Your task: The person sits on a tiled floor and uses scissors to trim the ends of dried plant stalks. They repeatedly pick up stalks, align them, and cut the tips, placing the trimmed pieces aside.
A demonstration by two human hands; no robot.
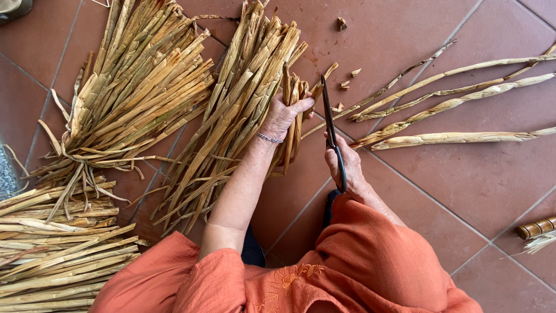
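- Holding a small bunch of dried strips (pixel 293 119) upright in my left hand (pixel 282 117), my grip is closed around its upper part so the tips stand free beside the blades.
- My right hand (pixel 346 165) has its grip closed on the handles of one pair of dark scissors (pixel 330 124); the blades point away from me, just beside the bunch's tips, where a cut would fall. I cannot tell whether the blades are parted.
- A thin bracelet (pixel 270 138) sits on my left wrist, and my orange sleeves (pixel 370 255) frame the bottom of the view.
- About six small cut-off bits (pixel 345 85) lie scattered on the tiled floor (pixel 463 191) just past the scissor tips, as trimmings would.
- Five or so long, uncut stalks (pixel 457 137) lie fanned out on the floor to my right, within reach of the scissors hand and well apart from the piles.
- Three piles of strips sit to my left: a bundle (pixel 231 116) touching my left hand, a wider sheaf (pixel 139 81) beyond it, and a flat stack (pixel 58 249) nearest my left elbow.
- One bamboo-like stick (pixel 536 228) shows at the right edge.
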